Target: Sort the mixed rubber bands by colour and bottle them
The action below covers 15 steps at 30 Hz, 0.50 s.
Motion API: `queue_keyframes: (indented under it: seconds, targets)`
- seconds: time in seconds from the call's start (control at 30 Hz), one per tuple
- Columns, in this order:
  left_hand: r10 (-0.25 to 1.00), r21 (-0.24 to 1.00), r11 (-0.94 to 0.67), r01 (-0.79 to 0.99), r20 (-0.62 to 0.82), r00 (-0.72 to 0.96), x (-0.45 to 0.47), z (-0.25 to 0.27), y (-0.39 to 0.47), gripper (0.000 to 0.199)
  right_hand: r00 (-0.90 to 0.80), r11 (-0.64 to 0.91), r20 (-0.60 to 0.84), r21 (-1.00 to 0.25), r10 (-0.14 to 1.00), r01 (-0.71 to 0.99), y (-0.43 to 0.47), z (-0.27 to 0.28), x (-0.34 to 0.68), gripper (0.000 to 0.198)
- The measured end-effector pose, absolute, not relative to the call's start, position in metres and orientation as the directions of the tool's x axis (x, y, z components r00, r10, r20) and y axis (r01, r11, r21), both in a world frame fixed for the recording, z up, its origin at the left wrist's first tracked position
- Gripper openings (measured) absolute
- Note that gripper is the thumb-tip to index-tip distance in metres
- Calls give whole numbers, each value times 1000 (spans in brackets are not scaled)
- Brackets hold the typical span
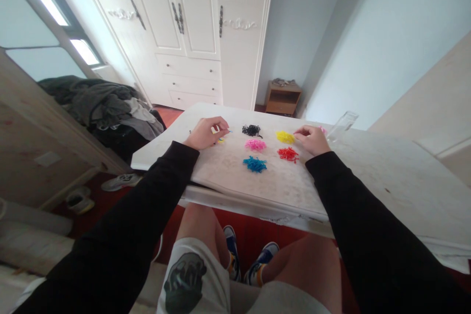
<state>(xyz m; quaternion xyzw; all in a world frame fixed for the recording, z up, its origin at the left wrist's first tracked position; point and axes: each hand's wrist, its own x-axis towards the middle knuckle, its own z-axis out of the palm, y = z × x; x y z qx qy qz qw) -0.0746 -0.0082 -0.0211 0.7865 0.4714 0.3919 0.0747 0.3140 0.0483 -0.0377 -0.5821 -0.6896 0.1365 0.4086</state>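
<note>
Small loops that look like rubber bands lie in colour-sorted piles on a white table. My left hand is closed in a pinch at the left, with a thin blue rubber band poking out at its fingertips. Just under those fingers lies a small yellow bit. At the edge of the yellow pile, my right hand has its fingertips pressed together; what they hold is too small to make out. Between my hands are a black pile, a pink pile, a blue pile and a red pile.
A clear plastic container stands right of my right hand, with some pink beside it. Past the table are a white wardrobe and a small wooden cabinet. Clothes are heaped at the left.
</note>
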Motion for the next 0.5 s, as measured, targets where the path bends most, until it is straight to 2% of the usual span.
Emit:
queue_keyframes:
  seconds: [0.07,0.17,0.27,0.4,0.5]
  targets:
    - [761,423,-607,673,552,340,-69,-21,-13,20,11,282,401,-663,916,694,48,-38,314,8]
    - [635,265,-736,623,589,500,-56,-21,-21,23,8,284,403,-659,915,697,48,-37,313,8]
    - [538,147,-814,562,555,635,-43,-19,-30,27,2,289,407,-652,913,701,48,-37,312,8]
    - [469,79,-863,498,490,735,-34,-17,-36,30,-10,300,411,-647,911,701,47,-37,312,7]
    - [408,49,-894,445,499,765,-33,-17,-36,28,-11,300,411,-647,912,701,47,-37,312,7]
